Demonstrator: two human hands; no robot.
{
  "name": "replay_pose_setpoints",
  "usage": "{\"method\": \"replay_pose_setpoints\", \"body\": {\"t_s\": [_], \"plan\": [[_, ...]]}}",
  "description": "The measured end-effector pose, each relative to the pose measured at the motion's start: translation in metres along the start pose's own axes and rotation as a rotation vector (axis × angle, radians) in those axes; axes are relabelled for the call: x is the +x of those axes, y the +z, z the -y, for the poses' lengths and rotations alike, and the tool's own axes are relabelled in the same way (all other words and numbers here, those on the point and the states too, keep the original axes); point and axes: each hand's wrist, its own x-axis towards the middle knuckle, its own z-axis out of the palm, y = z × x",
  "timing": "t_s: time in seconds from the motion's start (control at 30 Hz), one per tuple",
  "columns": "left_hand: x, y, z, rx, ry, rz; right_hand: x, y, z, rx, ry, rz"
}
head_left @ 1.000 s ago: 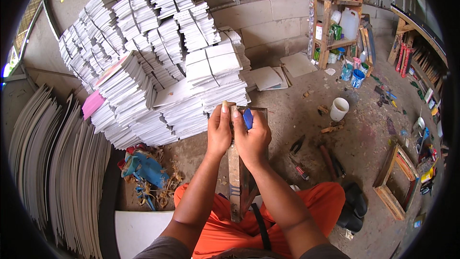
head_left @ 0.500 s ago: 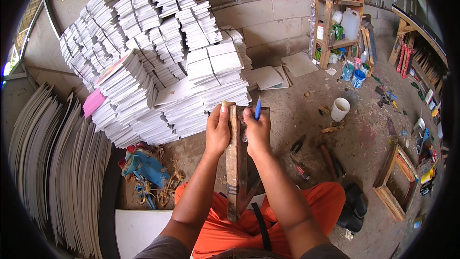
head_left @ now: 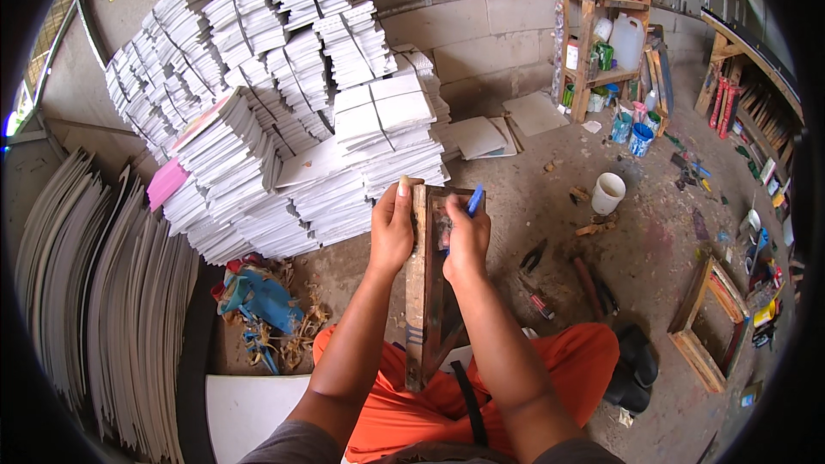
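Between my arms a worn wooden frame (head_left: 416,301) stands edge-on, its lower end down by my orange trousers (head_left: 378,417). Gripping its far left part is my left hand (head_left: 394,232), fingers wrapped round the wood and thumb up along the edge. Held in the closed fingers of my right hand (head_left: 468,245) is a slim blue pen-like tool (head_left: 476,197), its blue end sticking up past the thumb. That hand is over the frame's dark inner side, near the far end. The tool's lower end is mostly hidden behind the fingers.
Strapped paper stacks (head_left: 296,77) rise ahead to the left; tall sheets (head_left: 103,309) lean at far left. Pliers (head_left: 534,254), a hammer-like tool (head_left: 589,288) and a white bucket (head_left: 608,193) are on the floor at right. Another wooden frame (head_left: 696,361) and a paint shelf (head_left: 584,60) stand beyond.
My right hand has shifted slightly right and turned, and the blue tool now tilts further right. My left hand and the wooden frame have barely moved.
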Motion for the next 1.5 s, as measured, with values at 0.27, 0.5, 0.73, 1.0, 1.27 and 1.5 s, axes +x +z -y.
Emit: {"method": "replay_pose_setpoints", "body": {"t_s": [0.27, 0.5, 0.73, 1.0, 1.27, 1.5], "plan": [[-0.001, 0.003, 0.000, -0.023, 0.005, -0.009, -0.014, -0.001, -0.007, -0.355, -0.598, 0.040], [-0.001, 0.002, -0.004, 0.005, -0.004, -0.008, -0.013, 0.010, -0.008, -0.682, -0.642, -0.096], [-0.006, 0.001, -0.019, 0.315, -0.039, 0.036, -0.010, 0.013, -0.008, -0.783, -0.581, -0.025], [-0.002, 0.002, -0.014, 0.238, 0.037, -0.007, 0.008, 0.010, -0.012, -0.697, -0.690, -0.017], [-0.002, -0.010, -0.004, 0.147, -0.014, -0.026, 0.064, -0.047, -0.061, -0.658, -0.583, -0.188], [0.007, -0.023, 0.007, -0.055, -0.060, 0.059, 0.062, -0.043, -0.057, -0.771, -0.634, -0.162]]}}
